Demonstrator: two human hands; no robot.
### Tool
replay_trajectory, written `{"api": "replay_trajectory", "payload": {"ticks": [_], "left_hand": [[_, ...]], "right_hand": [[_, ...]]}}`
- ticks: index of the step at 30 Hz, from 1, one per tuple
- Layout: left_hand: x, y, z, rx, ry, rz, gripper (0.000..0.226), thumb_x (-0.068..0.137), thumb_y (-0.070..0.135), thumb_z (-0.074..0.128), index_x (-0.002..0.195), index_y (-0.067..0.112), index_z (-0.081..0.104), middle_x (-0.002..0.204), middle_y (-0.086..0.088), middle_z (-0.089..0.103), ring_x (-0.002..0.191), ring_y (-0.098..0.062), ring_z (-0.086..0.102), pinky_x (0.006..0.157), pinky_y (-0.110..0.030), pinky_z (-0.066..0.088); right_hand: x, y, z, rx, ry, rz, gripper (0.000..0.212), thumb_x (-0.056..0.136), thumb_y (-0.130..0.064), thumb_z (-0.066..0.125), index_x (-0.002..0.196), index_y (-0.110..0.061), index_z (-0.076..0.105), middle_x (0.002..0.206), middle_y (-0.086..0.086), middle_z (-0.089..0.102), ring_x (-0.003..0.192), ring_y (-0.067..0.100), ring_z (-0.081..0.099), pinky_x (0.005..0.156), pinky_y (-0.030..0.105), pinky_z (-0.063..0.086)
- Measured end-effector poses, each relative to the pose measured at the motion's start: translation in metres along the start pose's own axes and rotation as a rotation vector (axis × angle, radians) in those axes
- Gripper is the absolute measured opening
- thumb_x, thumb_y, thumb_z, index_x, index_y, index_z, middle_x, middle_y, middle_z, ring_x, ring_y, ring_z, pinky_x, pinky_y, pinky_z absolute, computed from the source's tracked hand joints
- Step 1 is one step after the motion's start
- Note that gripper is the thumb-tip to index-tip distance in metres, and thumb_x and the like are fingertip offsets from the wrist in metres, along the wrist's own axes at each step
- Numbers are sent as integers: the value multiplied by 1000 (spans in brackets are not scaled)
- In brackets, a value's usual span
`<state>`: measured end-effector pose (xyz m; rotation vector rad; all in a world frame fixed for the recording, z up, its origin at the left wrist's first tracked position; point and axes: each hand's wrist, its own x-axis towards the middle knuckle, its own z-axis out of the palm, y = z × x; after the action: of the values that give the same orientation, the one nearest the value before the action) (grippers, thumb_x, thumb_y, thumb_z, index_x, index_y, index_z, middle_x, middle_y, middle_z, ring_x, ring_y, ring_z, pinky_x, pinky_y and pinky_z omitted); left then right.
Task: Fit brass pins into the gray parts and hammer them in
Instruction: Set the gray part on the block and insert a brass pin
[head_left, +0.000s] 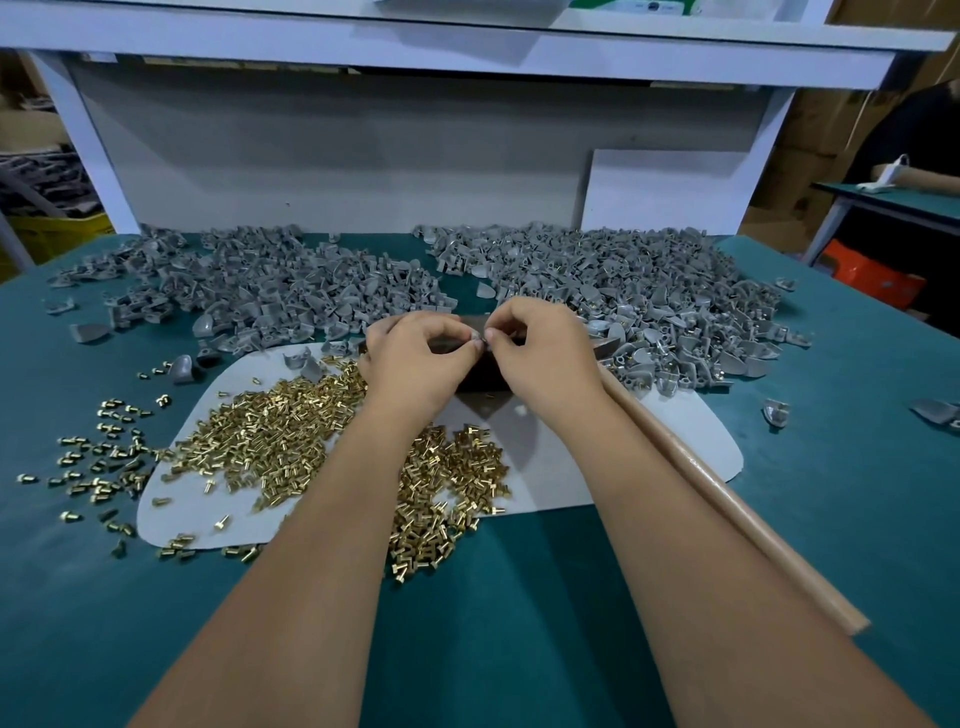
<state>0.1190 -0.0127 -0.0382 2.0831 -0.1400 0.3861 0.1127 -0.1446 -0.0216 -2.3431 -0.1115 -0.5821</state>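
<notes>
My left hand (415, 358) and my right hand (540, 353) meet fingertip to fingertip above a dark block (480, 382). Between the fingertips they pinch a small gray part (479, 339); whether a pin is in it I cannot tell. A heap of brass pins (280, 436) lies on a white mat (623, 452) under my left forearm. A pile of gray parts (249, 291) lies at the back left. A second pile of gray parts (639, 296), some showing brass, lies at the back right. A wooden hammer handle (737, 514) runs along my right forearm; its head is hidden.
The green table top (519, 623) carries loose brass pins (98, 467) scattered left of the mat and stray gray parts (776, 410) on the right. A white shelf frame (93, 156) and a back panel close the far side.
</notes>
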Motion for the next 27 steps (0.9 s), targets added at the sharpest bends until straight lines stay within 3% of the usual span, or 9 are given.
{"api": "replay_trajectory", "payload": {"ticks": [6,11,17,21,25,27], "left_hand": [[1,-1,2,-15,7,6,21,84,37,74,70,47,61,117,16,64,131,-20,31,110,-50,28],[5,-7,4,-131,-8,25,25,81,27,79,70,45,65,113,8,66,127,-27,49,109,-50,37],[8,-9,6,-167,-13,27,26,81,24,79,73,45,67,114,5,67,124,-33,53,107,-50,40],[7,-10,7,-174,-15,18,26,82,25,79,73,45,67,116,5,67,124,-33,52,108,-50,39],[5,-9,7,-170,-16,2,19,82,25,79,77,41,70,117,6,67,124,-31,53,108,-49,40],[4,-9,6,-171,-19,-5,18,82,26,79,78,41,70,118,6,67,124,-31,53,108,-49,40]], "right_hand": [[1,-3,-1,-120,2,-25,14,87,-24,61,76,-31,60,86,-8,66,92,19,56,83,39,49],[4,-12,-2,-265,-27,-5,18,89,-22,58,74,-31,53,82,-7,54,94,22,53,80,36,43],[5,-22,-5,-289,-68,61,19,87,-21,60,74,-32,52,86,-3,59,96,24,55,85,39,46],[2,-20,-1,-235,-29,100,23,87,-21,61,69,-31,50,84,-5,58,93,23,54,86,41,46],[0,-13,3,-99,-4,152,25,90,-22,58,68,-30,51,96,3,61,82,21,58,71,34,49],[-1,-13,4,-54,2,151,25,90,-20,58,68,-30,52,97,4,61,81,21,58,71,36,51]]}}
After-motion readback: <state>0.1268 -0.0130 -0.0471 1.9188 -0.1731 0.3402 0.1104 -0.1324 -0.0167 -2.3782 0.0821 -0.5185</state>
